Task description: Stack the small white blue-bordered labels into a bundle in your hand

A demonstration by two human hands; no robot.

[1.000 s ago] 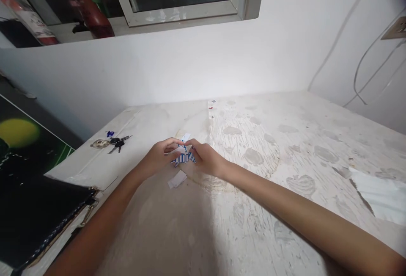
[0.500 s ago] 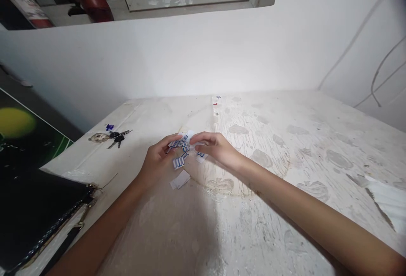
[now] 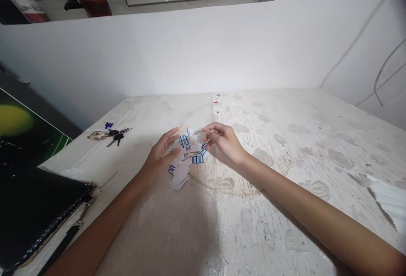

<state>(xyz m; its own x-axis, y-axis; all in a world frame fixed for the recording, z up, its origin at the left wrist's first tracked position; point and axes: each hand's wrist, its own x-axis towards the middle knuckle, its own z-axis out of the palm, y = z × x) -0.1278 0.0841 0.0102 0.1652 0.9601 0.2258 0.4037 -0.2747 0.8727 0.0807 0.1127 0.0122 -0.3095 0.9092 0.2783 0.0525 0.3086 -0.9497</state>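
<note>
A loose heap of small white paper pieces [image 3: 180, 170], several with blue-outlined rectangles and others blank, lies on the table between my hands. My left hand [image 3: 160, 151] stands at the heap's left side with its fingers apart, the thumb over the edge of the pieces. On the right side is my right hand [image 3: 225, 140], its fingers loosely bent and apart, the thumb close to a blue-marked piece [image 3: 204, 148]. I see nothing gripped in either hand. Some pieces overlap and hide one another.
Keys [image 3: 116, 134] on a ring and a small blue object [image 3: 108, 125] lie at the left. A black bag [image 3: 41, 212] covers the near left corner. Torn white paper [image 3: 388, 200] is at the right edge. A wall [image 3: 203, 56] rises behind the table [image 3: 260, 233].
My hands have moved apart, the right one up and to the right. The paper pieces that were between the fingers now lie spread in a heap, more of them blank side up.
</note>
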